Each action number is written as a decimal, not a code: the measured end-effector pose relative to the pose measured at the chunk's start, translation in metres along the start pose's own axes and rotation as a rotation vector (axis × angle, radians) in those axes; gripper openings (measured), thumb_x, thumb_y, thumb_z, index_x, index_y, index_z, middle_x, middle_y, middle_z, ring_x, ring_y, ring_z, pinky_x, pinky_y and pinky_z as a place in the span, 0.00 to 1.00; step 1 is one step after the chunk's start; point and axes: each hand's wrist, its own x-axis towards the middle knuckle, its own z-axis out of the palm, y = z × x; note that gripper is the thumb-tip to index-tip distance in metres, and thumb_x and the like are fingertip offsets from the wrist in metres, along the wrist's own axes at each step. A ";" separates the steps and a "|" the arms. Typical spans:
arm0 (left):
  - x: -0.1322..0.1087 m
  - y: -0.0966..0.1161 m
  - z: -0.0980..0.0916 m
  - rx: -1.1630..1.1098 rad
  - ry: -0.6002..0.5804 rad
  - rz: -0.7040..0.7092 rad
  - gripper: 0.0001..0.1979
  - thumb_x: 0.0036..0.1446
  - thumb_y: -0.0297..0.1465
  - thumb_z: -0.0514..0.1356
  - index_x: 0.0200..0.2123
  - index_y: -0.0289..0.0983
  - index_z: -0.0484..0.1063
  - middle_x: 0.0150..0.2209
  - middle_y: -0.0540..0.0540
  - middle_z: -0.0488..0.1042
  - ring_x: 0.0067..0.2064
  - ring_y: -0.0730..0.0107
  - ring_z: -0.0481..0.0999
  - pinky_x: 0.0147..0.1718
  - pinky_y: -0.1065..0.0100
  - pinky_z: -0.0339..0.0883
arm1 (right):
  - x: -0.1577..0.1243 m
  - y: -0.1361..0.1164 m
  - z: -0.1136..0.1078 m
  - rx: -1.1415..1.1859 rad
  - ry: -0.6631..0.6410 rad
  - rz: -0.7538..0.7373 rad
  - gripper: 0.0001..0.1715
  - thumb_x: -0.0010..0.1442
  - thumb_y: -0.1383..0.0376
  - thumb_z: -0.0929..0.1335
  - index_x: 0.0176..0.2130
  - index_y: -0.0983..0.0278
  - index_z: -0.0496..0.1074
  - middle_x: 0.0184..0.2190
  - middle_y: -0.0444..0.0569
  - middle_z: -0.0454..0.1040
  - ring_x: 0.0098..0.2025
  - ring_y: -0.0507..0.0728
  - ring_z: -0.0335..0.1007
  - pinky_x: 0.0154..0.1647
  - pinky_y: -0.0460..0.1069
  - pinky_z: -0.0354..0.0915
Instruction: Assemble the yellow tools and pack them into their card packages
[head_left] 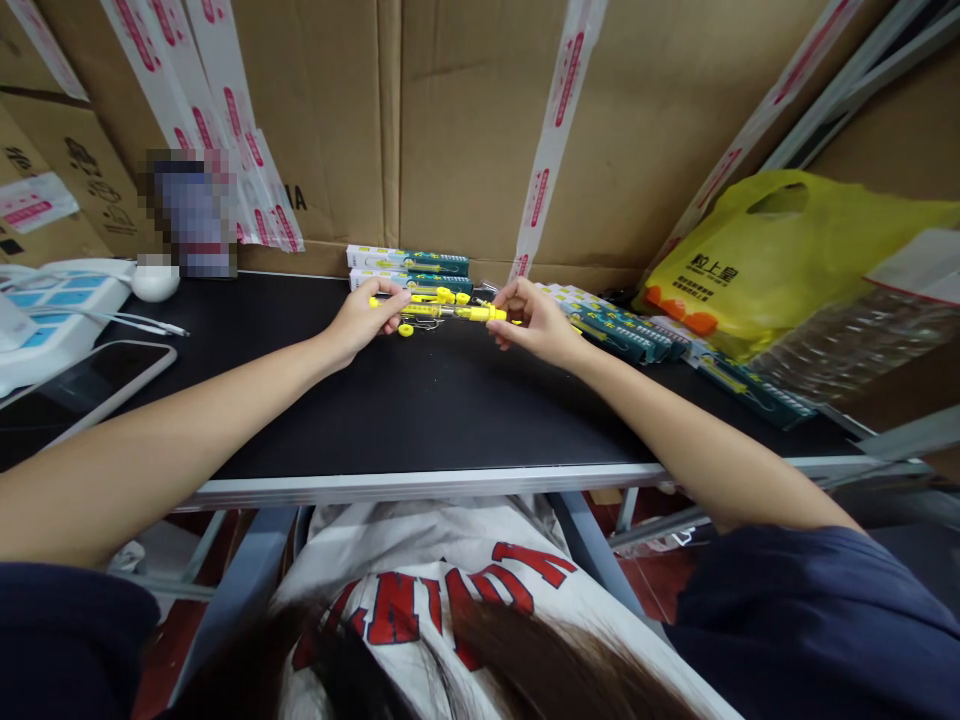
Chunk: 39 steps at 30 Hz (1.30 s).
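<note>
My left hand (363, 322) is closed around the left end of a slim yellow tube-shaped tool (456, 312) with a see-through middle section. At its right end, my right hand (534, 322) pinches the yellow tip between thumb and fingers. The tool lies level between the hands, just above the black tabletop (420, 415). Close behind and below it are small yellow parts (444, 295), a round yellow piece (406, 330) and thin metal wire pieces (429, 323). My fingers partly hide both ends of the tool.
Printed green-and-white boxes (409, 262) lie behind my hands, with several more (615, 325) to the right. A yellow plastic bag (780, 260) and clear packaging (840, 335) stand far right. On the left are a phone (82, 390), a white power strip (67, 300) and cables. Cardboard (465, 130) walls the back.
</note>
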 end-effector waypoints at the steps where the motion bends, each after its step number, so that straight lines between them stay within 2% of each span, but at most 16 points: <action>1: -0.001 0.001 0.000 -0.004 0.001 -0.004 0.07 0.59 0.28 0.63 0.34 0.38 0.66 0.19 0.56 0.65 0.21 0.81 0.66 0.23 0.78 0.61 | 0.000 0.000 0.000 -0.010 0.002 0.001 0.27 0.54 0.48 0.75 0.38 0.57 0.59 0.27 0.41 0.71 0.24 0.51 0.69 0.25 0.49 0.69; 10: 0.000 0.000 -0.002 -0.019 -0.018 -0.013 0.07 0.60 0.30 0.63 0.35 0.39 0.66 0.19 0.56 0.65 0.20 0.81 0.65 0.25 0.77 0.63 | -0.003 0.002 0.005 -0.020 -0.016 0.013 0.26 0.58 0.48 0.72 0.40 0.57 0.56 0.24 0.38 0.69 0.22 0.50 0.65 0.23 0.48 0.66; 24: -0.001 0.003 0.000 -0.043 0.014 -0.050 0.07 0.60 0.29 0.64 0.35 0.39 0.67 0.18 0.57 0.65 0.20 0.82 0.65 0.25 0.78 0.66 | -0.001 0.002 0.003 -0.090 0.103 -0.081 0.22 0.54 0.53 0.75 0.37 0.61 0.63 0.33 0.44 0.68 0.29 0.50 0.64 0.28 0.47 0.68; 29: -0.002 0.003 0.000 -0.040 0.007 -0.045 0.05 0.62 0.28 0.62 0.35 0.38 0.66 0.19 0.57 0.66 0.20 0.83 0.66 0.24 0.79 0.64 | -0.001 0.005 0.006 -0.044 0.069 -0.079 0.25 0.55 0.49 0.74 0.37 0.58 0.59 0.32 0.43 0.65 0.29 0.51 0.64 0.26 0.48 0.70; 35: -0.002 0.002 -0.001 -0.049 -0.001 -0.046 0.06 0.62 0.28 0.62 0.35 0.38 0.66 0.19 0.57 0.65 0.21 0.83 0.66 0.27 0.78 0.66 | -0.001 0.011 0.005 -0.012 -0.002 -0.091 0.24 0.60 0.47 0.71 0.40 0.57 0.57 0.25 0.40 0.67 0.23 0.51 0.64 0.23 0.49 0.68; 39: -0.001 0.002 -0.001 -0.046 -0.004 -0.035 0.07 0.61 0.29 0.63 0.34 0.38 0.66 0.20 0.56 0.65 0.21 0.82 0.65 0.26 0.78 0.64 | 0.000 0.011 0.003 -0.091 0.061 -0.150 0.23 0.58 0.49 0.73 0.39 0.59 0.61 0.30 0.42 0.67 0.26 0.50 0.64 0.25 0.48 0.67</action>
